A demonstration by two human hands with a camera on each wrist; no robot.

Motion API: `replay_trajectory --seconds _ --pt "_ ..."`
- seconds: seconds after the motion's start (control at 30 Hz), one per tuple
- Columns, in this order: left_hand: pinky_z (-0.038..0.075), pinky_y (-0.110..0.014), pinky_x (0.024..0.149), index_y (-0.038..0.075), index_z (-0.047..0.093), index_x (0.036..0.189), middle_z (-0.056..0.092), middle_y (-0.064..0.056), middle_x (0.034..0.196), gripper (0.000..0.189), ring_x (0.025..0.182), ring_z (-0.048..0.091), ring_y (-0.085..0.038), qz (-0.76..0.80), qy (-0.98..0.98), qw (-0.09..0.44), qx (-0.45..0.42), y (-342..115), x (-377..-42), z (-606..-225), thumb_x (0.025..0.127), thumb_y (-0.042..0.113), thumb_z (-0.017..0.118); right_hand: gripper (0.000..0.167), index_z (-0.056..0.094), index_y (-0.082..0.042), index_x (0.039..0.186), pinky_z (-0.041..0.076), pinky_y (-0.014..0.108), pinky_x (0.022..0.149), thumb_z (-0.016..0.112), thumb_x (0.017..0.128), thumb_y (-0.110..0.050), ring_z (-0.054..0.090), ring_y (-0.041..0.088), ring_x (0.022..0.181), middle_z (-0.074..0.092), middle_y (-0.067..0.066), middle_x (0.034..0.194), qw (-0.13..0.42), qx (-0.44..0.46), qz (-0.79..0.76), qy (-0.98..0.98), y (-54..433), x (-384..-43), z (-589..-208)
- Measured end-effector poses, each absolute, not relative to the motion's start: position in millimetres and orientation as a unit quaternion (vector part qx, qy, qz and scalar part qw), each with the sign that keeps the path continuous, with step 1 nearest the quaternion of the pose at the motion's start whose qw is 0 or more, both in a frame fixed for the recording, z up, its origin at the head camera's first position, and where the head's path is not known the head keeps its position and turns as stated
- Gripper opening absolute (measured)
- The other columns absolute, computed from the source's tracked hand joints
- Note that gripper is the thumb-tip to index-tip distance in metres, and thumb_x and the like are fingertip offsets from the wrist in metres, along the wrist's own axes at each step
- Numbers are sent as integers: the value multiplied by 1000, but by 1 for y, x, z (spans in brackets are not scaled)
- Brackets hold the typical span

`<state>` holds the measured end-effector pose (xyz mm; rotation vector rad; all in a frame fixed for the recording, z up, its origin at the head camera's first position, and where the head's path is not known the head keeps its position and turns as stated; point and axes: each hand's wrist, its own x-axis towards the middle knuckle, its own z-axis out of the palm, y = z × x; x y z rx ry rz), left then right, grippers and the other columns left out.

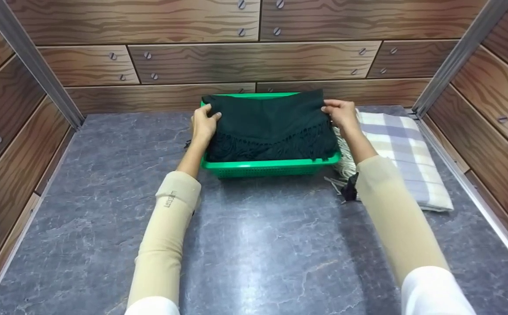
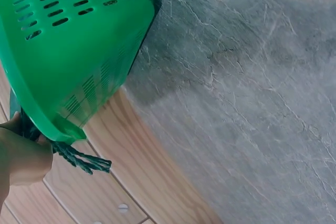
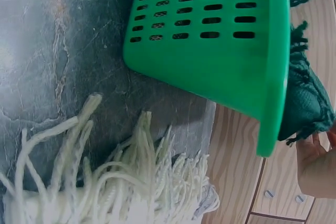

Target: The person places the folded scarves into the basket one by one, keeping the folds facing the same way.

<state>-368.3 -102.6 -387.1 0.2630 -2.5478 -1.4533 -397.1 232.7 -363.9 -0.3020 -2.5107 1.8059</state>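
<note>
Left hand (image 1: pixel 204 124) and right hand (image 1: pixel 342 116) pinch cloth (image 1: pixel 267 118) by its sides | cloth sits in basket (image 1: pixel 271 165) | blanket (image 1: pixel 405 151) just beside, partly hidden by right arm (image 1: pixel 396 214) | wall (image 1: pixel 254 63) behind

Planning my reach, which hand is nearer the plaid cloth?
Right. The right hand is just left of the plaid cloth; the left hand is farther off, across the basket.
</note>
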Motion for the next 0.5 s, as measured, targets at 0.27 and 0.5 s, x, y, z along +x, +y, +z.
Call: replay_trajectory --seconds 0.27,0.5 --pt "31 -30 101 10 49 134 44 -7 136 45 125 38 -20 -458 -877 100 105 -103 -369 -392 91 18 60 34 58 -3 124 47 20 63 58 90 -7 56 15 91 54 15 125 35 -109 562 -820 230 -398 -370" --pt "32 -32 100 9 51 132 47 -8 134 43 124 40 -23 -435 -888 106 107 -102 -371 -396 90 17 61 32 61 -5 122 45 26 82 58 90 -8 52 20 108 56 13 123 48 -110 519 -846 227 -401 -376"
